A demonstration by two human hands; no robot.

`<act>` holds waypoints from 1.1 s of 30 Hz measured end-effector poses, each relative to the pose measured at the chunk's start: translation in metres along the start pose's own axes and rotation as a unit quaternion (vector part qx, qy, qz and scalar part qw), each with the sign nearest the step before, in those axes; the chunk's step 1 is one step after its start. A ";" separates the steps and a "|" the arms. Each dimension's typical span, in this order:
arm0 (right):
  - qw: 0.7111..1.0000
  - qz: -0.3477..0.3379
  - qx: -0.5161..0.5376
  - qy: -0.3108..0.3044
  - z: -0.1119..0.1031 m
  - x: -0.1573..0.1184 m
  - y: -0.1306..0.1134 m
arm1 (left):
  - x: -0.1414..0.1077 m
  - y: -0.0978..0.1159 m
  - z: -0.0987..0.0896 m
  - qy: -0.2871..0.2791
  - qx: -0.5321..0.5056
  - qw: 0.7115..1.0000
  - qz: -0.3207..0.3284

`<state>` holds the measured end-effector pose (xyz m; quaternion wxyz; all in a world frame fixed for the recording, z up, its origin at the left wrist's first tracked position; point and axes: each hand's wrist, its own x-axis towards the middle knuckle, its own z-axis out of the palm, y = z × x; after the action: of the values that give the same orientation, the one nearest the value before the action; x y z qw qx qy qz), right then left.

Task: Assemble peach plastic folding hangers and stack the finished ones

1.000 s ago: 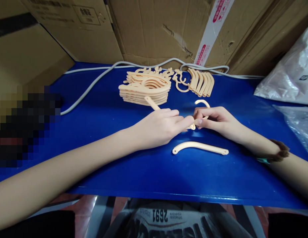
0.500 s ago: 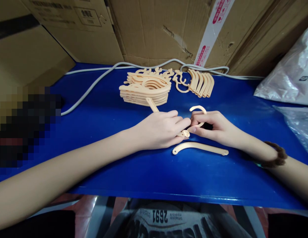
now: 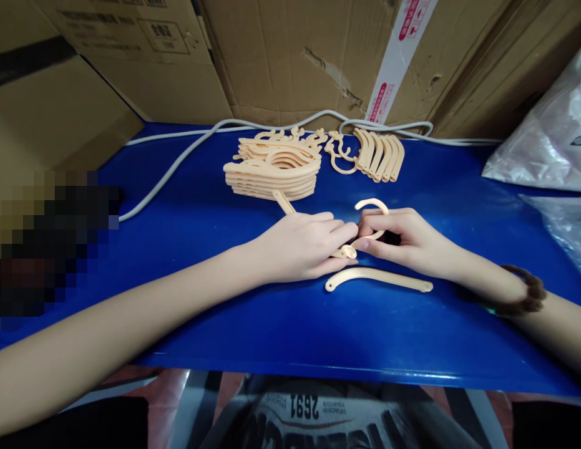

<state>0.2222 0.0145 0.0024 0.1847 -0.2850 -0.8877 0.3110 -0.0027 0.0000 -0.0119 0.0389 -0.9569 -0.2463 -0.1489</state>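
My left hand (image 3: 309,245) is closed around a cream plastic hanger arm (image 3: 284,202); one end sticks out past the back of the hand, and most of its length is hidden. In my right hand (image 3: 395,236) is a cream hanger hook (image 3: 373,203), gripped between thumb and fingers with its curve pointing up. The hook's round base (image 3: 349,251) meets the end of the hanger arm between the two hands. Whether the pieces are locked together I cannot tell. A loose curved hanger arm (image 3: 379,279) lies on the blue table just in front of both hands.
Behind my left hand sits a stack of folded cream hangers (image 3: 271,178). To its right are loose hooks (image 3: 341,161) and a row of curved hanger arms (image 3: 379,156). A white cable (image 3: 178,156) runs along the back, before cardboard boxes (image 3: 290,62). Plastic bags (image 3: 543,143) stand at right.
Both hands keep nearly the same pose around the hook and hanger arm. The whole view shifts very slightly; nothing is visibly picked up or let go.
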 end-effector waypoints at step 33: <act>0.984 0.121 0.080 0.103 -0.003 -0.001 -0.001 | -0.006 -0.019 -0.050 -0.215 -0.250 0.939 -0.094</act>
<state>0.2244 0.0147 0.0051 0.2580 -0.4054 -0.7949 0.3705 -0.0300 0.0064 0.0336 -0.2701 -0.9175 -0.2920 0.0007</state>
